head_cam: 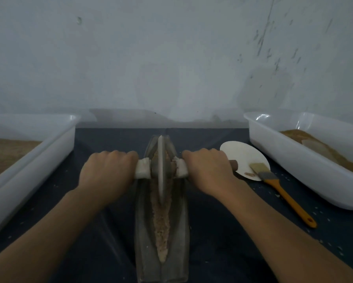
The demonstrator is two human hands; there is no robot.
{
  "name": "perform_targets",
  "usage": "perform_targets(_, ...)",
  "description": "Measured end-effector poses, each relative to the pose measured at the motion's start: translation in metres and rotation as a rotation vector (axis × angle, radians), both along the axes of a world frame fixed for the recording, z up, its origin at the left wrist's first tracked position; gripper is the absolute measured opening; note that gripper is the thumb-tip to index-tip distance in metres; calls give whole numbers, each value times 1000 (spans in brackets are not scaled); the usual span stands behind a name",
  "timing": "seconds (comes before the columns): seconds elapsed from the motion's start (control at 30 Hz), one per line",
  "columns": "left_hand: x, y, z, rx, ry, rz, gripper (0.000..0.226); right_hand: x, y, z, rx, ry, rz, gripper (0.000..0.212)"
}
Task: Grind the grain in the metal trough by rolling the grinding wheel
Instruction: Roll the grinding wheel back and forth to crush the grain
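Likely to skid sideways and climb a wall of the metal trough point(143, 231) if one side presses harder, spilling grain point(162, 219) onto the dark cloth point(212, 231); could also overrun the far tip. Grinding wheel point(161, 170) standing upright in the groove, in the far half of the trough, mid-bench and pointing toward the far edge. Pale, thin-rimmed disc, cloth-wrapped axle point(143, 170); grain pinkish-tan, coarse, heaped along the groove. Left hand point(108, 170) and right hand point(208, 170) each clamped on the axle. Brush point(282, 190) lying across a round plate point(239, 156) near the right tub point(294, 166); left tub point(38, 158) holding brown meal
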State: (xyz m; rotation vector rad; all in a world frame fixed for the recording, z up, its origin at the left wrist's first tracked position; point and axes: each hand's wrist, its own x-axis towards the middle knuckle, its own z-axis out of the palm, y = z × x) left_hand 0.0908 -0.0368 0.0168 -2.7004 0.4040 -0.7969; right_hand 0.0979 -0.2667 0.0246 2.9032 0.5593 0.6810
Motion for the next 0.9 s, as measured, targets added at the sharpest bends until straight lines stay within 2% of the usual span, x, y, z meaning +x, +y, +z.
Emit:
perform_targets(0.13,1,0,1,-9,9,5,35,5,2,0,-45,-48,-2,24)
perform_targets(0.23,-19,3,-3,-66,62,37,32,-14,3,8,-90,-5,56,14)
perform_targets(0.33,-52,4,3,-18,77,-48,46,-44,-1,14,-84,70,102,18)
perform_targets(0.4,-69,5,11,21,51,-132,62,-63,-6,15,-64,62,133,20)
perform_targets(0.47,-75,8,13,7,15,-149,67,-73,-10,15,-72,36,135,24)
perform_targets(0.57,-60,8,4,19,42,-129,53,-64,-9,9,-125,-14,61,32)
perform_targets(0.7,-16,4,-1,-37,29,-38,27,-17,1,1,-133,-67,6,21)
perform_targets(0.9,9,-2,-2,-88,21,41,24,16,8,2,-137,-110,-32,22)
